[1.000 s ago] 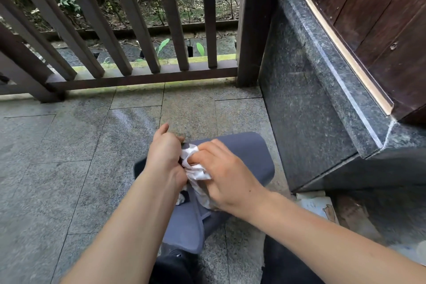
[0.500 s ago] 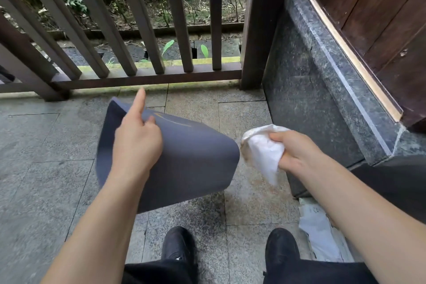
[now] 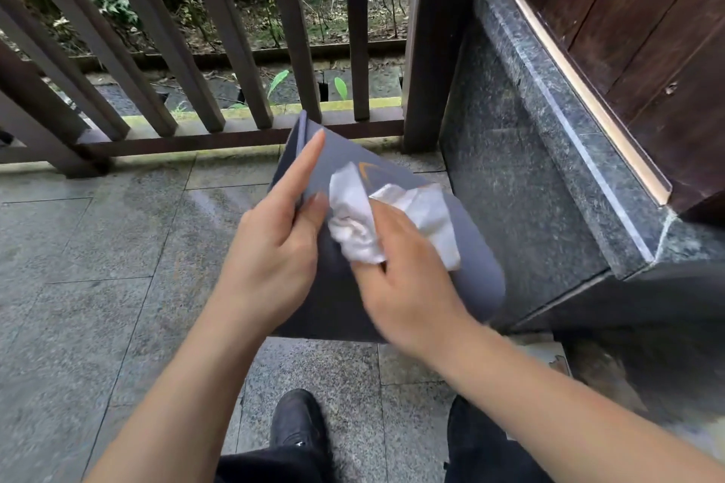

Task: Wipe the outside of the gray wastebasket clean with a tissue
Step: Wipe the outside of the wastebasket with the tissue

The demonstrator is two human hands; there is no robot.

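Note:
The gray wastebasket (image 3: 476, 278) is held off the floor at the centre of the head view, tipped on its side with its rim to the upper left and its rounded base to the lower right. My left hand (image 3: 274, 247) grips the rim, index finger stretched along the edge. My right hand (image 3: 408, 286) presses a crumpled white tissue (image 3: 361, 223) against the basket's outer wall, beside an orange mark. Part of the wall is hidden under both hands.
A dark wooden railing (image 3: 219, 51) runs across the back. A polished dark stone ledge (image 3: 549, 153) and a wooden door (image 3: 635, 31) stand close on the right. Scraps of paper (image 3: 549, 357) lie at its foot. My black shoes (image 3: 298, 420) stand on the stone tiles.
My left hand has swung the wastebasket to the right and turned it. My right hand, apart from it half a second ago, has brought the tissue onto its outer wall.

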